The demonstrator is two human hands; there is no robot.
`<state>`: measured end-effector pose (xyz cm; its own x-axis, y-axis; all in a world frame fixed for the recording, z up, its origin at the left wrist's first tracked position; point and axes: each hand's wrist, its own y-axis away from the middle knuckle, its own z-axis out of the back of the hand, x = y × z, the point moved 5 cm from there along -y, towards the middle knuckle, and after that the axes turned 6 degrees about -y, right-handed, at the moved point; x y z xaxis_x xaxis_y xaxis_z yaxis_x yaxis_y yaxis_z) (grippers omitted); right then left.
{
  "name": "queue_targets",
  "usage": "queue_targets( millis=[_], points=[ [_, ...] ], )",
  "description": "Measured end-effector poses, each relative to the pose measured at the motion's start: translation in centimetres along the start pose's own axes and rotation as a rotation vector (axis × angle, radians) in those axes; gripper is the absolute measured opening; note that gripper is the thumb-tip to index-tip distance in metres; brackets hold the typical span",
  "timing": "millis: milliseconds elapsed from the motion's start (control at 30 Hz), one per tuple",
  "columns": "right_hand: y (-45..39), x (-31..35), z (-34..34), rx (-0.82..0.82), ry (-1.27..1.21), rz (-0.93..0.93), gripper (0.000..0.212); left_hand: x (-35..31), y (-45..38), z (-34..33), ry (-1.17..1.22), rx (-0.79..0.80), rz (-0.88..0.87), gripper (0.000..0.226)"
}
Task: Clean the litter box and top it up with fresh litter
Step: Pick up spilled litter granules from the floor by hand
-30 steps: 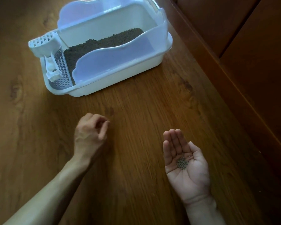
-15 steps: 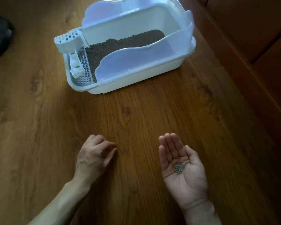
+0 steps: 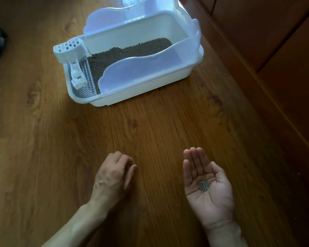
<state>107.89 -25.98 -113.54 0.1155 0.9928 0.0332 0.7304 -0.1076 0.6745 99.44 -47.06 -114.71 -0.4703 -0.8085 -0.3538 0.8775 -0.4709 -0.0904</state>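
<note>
The right hand is lying palm up with fingers straight and together, carrying a small heap of pellets. The left hand is resting knuckles up, fingers loosely curled, holding nothing. The litter box is sitting on the wooden floor well beyond both hands, containing litter, with a scoop hanging at its left end.

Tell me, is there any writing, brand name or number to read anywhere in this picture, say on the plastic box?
No text can be read.
Litter box: plain white and see-through plastic, no label or brand showing.
Scoop: only a pattern of holes, no marks.
Wooden floor: wood grain only.
</note>
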Motion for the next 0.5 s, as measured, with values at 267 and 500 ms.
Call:
queue_targets(
  millis=[267,500],
  points=[
    [0.4,1.8,0.5,-0.009,0.012,0.048,0.051,-4.9,0.3,-1.9,0.058,0.019,-0.040,0.028],
    [0.6,1.9,0.8,-0.006,0.010,0.050,0.051,-7.3,0.1,-2.7,-0.010,0.021,-0.145,0.025]
  ],
)
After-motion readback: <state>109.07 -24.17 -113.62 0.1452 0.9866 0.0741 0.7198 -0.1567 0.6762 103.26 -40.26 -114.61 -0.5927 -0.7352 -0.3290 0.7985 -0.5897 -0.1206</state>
